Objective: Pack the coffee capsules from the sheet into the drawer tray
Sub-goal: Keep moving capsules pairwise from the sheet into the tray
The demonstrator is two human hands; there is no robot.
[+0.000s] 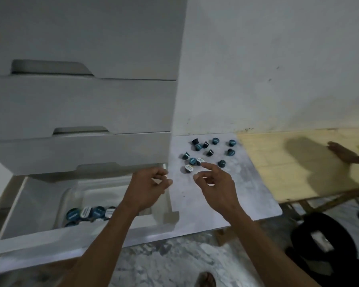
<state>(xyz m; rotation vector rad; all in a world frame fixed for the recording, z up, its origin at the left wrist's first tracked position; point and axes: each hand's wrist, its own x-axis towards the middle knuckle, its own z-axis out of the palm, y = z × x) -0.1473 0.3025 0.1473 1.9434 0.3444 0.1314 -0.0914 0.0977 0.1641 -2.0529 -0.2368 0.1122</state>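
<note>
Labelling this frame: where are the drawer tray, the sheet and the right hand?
drawer tray point(71, 195): head view, clear left rim.
sheet point(247, 189): head view, bare patch.
right hand point(216, 183): head view, back of hand.

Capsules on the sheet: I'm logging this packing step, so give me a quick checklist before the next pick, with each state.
1. Drawer open: ok.
2. Tray has room behind its row of capsules: ok.
3. Capsules left on the sheet: ok, about a dozen.
4. Right hand free, forefinger at the white-topped capsule: ok.
5. Left hand empty: cannot tell, fingers curled.
</note>
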